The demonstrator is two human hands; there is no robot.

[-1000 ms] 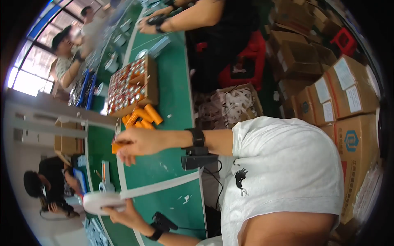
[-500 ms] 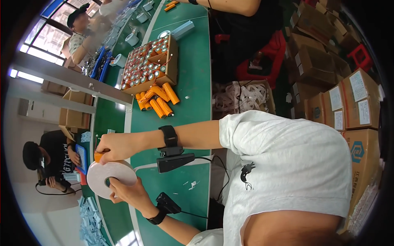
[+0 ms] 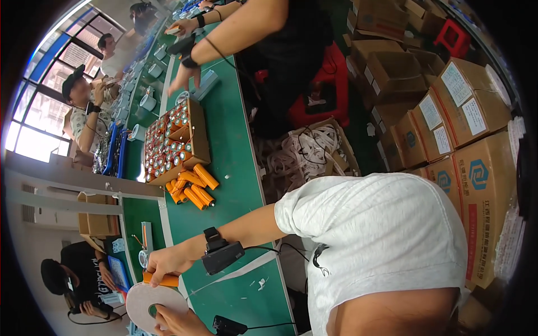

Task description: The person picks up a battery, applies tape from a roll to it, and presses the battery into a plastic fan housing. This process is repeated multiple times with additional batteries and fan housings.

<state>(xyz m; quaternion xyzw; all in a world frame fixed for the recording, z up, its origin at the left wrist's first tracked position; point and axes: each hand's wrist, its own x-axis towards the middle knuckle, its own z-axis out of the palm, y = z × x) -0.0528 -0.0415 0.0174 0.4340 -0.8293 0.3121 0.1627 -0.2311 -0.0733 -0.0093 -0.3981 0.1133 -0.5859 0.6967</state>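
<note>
My right hand (image 3: 171, 263), the upper of the two in the picture, is closed around an orange cylindrical battery (image 3: 171, 280) at the edge of a wide white tape roll (image 3: 140, 305). My left hand (image 3: 182, 323), below it at the lower edge, grips the roll with fingers in its core. Its wrist is partly cut off. The battery seems to touch the roll, but the contact is partly hidden. Farther up the green table, several loose orange batteries (image 3: 199, 196) lie beside a cardboard box (image 3: 199, 134) filled with upright batteries with red wires.
A co-worker's arms (image 3: 235, 36) reach over the table near a grey-blue block (image 3: 206, 84). Blue trays (image 3: 115, 148) stand across the table. Another person (image 3: 84, 274) sits opposite. A carton of white strips (image 3: 305, 154) and stacked cartons (image 3: 487, 207) stand at the right.
The view has shifted, so my hands and the roll appear lower in the picture. My hands keep their hold. A co-worker's arms now extend over the table near the battery box.
</note>
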